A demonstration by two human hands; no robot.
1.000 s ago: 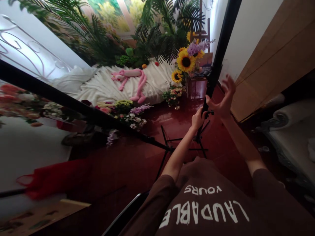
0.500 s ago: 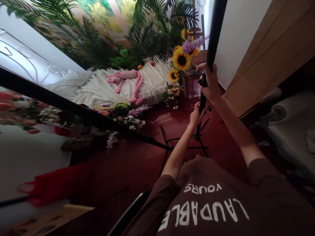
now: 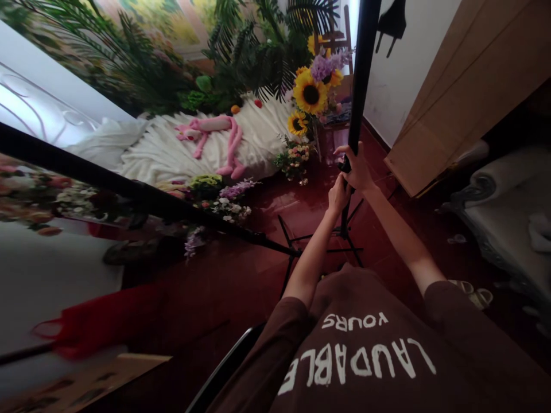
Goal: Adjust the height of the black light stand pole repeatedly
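A black light stand (image 3: pixel 360 80) rises in front of me, its tripod legs (image 3: pixel 344 232) spread on the floor. My right hand (image 3: pixel 358 169) is closed around the pole at a dark collar with a knob (image 3: pixel 345 165), its index finger reaching over the top. Directly below, my left hand (image 3: pixel 338 194) is wrapped round the pole, touching or nearly touching the right one. The fingers of my left hand are partly hidden behind the pole. A black two-pin plug (image 3: pixel 392 23) hangs beside the upper pole.
A second black stand (image 3: pixel 142 198) slants across the left. Behind are a white draped blanket (image 3: pixel 262 129), a pink plush toy (image 3: pixel 215 123), sunflowers (image 3: pixel 310 93) and palm leaves (image 3: pixel 228 34). A brown board (image 3: pixel 465 86) leans at right near a wrapped sofa (image 3: pixel 508 189). A red bag (image 3: pixel 99 318) hangs lower left.
My right hand has slid down the pole with the knobbed collar until it meets my left hand. The plug has come into view at the upper right. The view has shifted slightly.
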